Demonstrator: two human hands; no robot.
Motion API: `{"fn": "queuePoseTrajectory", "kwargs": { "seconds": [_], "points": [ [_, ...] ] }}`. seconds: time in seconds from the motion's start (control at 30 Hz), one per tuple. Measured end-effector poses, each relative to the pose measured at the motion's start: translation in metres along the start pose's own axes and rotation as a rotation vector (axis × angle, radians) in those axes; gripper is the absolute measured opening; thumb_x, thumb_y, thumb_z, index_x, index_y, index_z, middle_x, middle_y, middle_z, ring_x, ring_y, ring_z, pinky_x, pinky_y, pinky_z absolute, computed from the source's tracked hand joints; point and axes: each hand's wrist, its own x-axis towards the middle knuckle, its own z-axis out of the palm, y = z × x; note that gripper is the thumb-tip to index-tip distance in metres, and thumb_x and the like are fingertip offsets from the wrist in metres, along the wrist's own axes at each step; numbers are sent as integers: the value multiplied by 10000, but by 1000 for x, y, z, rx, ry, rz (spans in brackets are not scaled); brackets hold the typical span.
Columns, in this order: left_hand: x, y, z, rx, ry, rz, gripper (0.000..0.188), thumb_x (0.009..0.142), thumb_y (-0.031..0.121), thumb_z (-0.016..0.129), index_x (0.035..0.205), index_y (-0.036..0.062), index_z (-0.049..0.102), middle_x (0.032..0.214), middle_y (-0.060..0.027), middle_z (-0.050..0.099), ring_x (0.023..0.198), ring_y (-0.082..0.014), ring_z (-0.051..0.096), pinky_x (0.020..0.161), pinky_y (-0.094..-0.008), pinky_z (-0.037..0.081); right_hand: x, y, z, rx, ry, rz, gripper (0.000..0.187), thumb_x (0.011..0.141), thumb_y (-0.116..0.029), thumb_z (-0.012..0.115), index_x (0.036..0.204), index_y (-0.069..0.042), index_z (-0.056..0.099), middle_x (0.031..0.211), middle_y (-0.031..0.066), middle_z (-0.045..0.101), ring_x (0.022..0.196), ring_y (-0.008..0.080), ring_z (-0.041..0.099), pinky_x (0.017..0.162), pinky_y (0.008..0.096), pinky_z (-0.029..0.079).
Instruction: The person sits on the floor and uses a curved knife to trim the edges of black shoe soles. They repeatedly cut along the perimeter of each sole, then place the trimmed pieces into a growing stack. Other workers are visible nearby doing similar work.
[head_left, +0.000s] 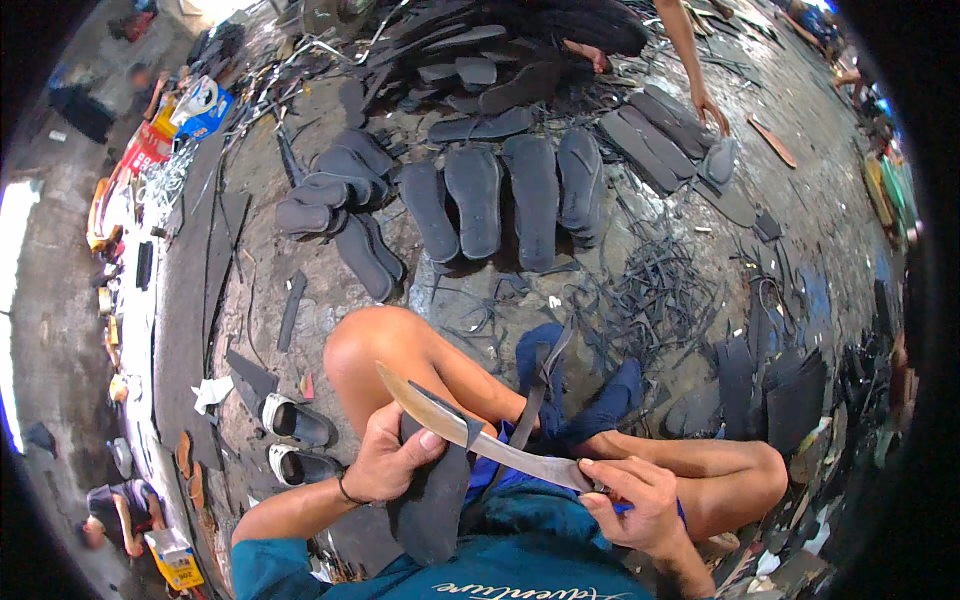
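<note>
My left hand (390,460) is closed around a dark shoe sole (432,515) in my lap, its thumb lying near the blade. A long, curved knife (525,460) crosses over the sole, its tip pointing up and left past my left hand. At the other end of the knife my right hand (635,500) grips it; the handle is mostly hidden by the fingers. A thin dark strip (540,395) rises behind the blade between my legs, and I cannot tell whether it joins the sole.
Several finished-looking dark soles (473,205) lie in front of my crossed legs, beside a stack of soles (340,180). Thin offcuts (665,290) are heaped to the right. Another person's hand (710,112) touches soles at the far right. Slip-on shoes (295,420) sit at my left.
</note>
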Motion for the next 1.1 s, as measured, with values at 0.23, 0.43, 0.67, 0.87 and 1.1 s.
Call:
{"fn": "queuePoseTrajectory", "kwargs": {
  "seconds": [0.23, 0.43, 0.67, 0.87, 1.1],
  "points": [
    [10, 23, 28, 63, -233, -25, 286, 1012, 177, 634, 1215, -24, 651, 1095, -43, 682, 1024, -108, 623, 904, -290, 501, 32, -21, -40, 22, -130, -47, 292, 863, -198, 793, 1104, -40, 747, 790, 107, 716, 670, 236, 689, 638, 341, 565],
    [14, 29, 41, 175, -306, -48, 295, 968, 185, 715, 1177, -12, 648, 1090, -42, 678, 1005, -106, 626, 891, -292, 508, 58, -29, -45, 99, -310, 44, 388, 930, -250, 723, 1252, -40, 671, 740, 93, 690, 598, 264, 671, 602, 347, 547],
    [54, 101, 54, 755, -598, 117, 446, 893, 254, 808, 1205, -20, 645, 1084, -95, 712, 1024, -146, 656, 883, -319, 520, 64, 2, -20, 580, -334, -240, 509, 1064, -185, 503, 1533, -16, 397, 1247, 149, 638, 989, 159, 630, 848, 291, 498],
    [-14, 81, 21, 702, -544, 36, 515, 808, 280, 861, 1211, 28, 663, 1091, -117, 702, 1063, -222, 666, 940, -379, 506, 48, 24, 32, 1015, -292, 81, 524, 1098, -205, 448, 1603, -146, 323, 1014, -4, 566, 881, 89, 499, 814, 224, 446],
    [36, -42, 92, -695, 282, 197, 629, 1027, 519, 531, 1458, 70, 436, 1407, -106, 544, 1254, -227, 573, 1013, -451, 508, 27, 18, 41, 882, -56, 149, 515, 1075, -127, 470, 1579, -96, 367, 924, -28, 498, 806, 66, 443, 741, 205, 423]
  ]
}}
